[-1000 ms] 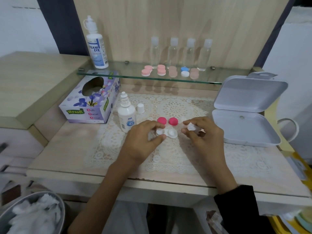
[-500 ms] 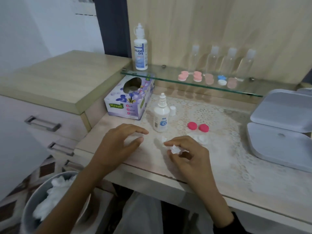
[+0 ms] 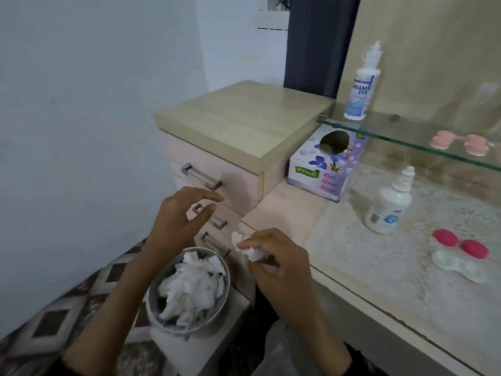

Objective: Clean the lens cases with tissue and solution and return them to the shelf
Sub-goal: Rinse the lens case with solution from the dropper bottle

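Pale desk [image 3: 284,213] with lace mat [image 3: 406,267], drawers [image 3: 238,191] just beyond both hands. Pinched crumpled tissue [image 3: 250,249] in right hand [image 3: 282,264] fingertips, bin [image 3: 189,330] just down-left of it; held left hand [image 3: 181,221] spread, empty, near bin's far rim. Noted lens case [image 3: 458,265] uncapped, well right of right hand: judged light, stiff, slick, best gripped by outer edges; tissue soft, weightless; open room toward bin, drawer handles [image 3: 202,176] close.

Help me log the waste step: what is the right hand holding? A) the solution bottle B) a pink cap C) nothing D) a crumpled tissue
D: the right hand pinches a crumpled tissue near the bin of used tissues.
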`<state>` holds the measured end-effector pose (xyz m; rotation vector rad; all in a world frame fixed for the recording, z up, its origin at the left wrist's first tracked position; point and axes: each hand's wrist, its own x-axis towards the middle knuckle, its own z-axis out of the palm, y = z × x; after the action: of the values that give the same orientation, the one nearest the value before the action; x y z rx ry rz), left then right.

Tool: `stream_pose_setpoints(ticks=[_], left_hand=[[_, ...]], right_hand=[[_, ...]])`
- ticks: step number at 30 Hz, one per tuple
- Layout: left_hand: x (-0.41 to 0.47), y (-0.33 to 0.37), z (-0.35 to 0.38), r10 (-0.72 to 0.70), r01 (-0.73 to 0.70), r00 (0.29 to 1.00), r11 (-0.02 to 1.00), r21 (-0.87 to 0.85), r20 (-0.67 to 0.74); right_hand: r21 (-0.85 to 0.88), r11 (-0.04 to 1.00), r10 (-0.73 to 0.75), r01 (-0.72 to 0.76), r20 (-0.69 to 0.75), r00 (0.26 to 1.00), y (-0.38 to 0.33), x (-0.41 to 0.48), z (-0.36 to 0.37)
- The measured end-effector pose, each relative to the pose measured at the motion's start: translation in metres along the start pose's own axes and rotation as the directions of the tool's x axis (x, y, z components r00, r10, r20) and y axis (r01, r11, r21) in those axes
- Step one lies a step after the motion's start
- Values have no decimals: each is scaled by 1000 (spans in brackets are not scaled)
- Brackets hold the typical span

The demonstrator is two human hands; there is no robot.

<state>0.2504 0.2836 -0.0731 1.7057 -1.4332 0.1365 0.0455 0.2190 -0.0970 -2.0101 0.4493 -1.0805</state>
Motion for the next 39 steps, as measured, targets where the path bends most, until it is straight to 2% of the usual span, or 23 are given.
stream_pose_setpoints(ticks=[3, 6, 14, 17, 20, 23, 29, 34, 39], left_hand=[[-11, -21, -11, -50, 50, 998, 999, 7, -42], [-23, -44, -15, -65, 67, 996, 998, 23, -61], [-57, -106, -9, -198, 203, 979, 975, 92, -54], [-65, -120, -5, -186, 192, 980, 975, 108, -67], [-76, -132, -2, -219, 221, 975, 970, 99, -26], [-84, -140, 1, -257, 254, 966, 961, 108, 18], [-82, -136, 2, -259, 256, 965, 964, 73, 32], [-62, -118, 0, -177, 177, 984, 983, 39, 13], [-26, -75, -2, -65, 68, 996, 996, -59, 57]], right_hand=[[7, 1000, -14, 13, 65, 998, 0, 6, 34], [49, 998, 32, -38, 126, 992, 7, 8, 71], [-118, 966, 252, -232, 205, 946, 58, 4, 162], [-180, 941, 331, -288, 292, 897, 76, 5, 185], [-259, 913, 399, -314, 418, 816, 92, 0, 194], [-274, 905, 420, -327, 443, 792, 100, -4, 192], [-197, 918, 393, -344, 342, 854, 90, 5, 168], [-123, 946, 322, -299, 291, 901, 51, 21, 132], [-74, 977, 212, -201, 206, 955, 4, 33, 82]])
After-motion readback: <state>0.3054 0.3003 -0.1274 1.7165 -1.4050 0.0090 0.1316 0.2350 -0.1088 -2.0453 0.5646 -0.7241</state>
